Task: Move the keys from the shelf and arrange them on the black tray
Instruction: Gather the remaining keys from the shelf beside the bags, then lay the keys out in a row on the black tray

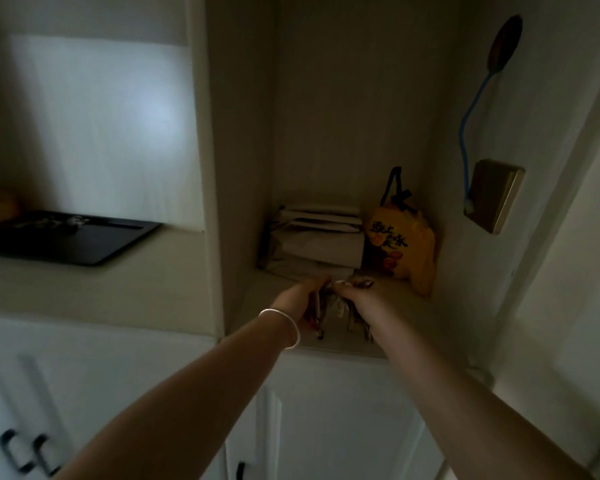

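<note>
Both my hands reach into a recessed shelf (388,337) in dim light. My left hand (297,299), with a silver bangle on its wrist, and my right hand (362,297) are closed together on a bunch of keys (336,311) that dangles between them just above the shelf floor. The black tray (94,244) lies on the counter to the left, apart from my hands, with a few keys (63,223) lying near its back edge.
Folded pale cloth or papers (317,237) are stacked at the back of the shelf, beside a yellow printed bag (404,251). A brass wall plate (496,195) with a blue cord hangs on the right wall. White cabinet doors (84,393) lie below the counter.
</note>
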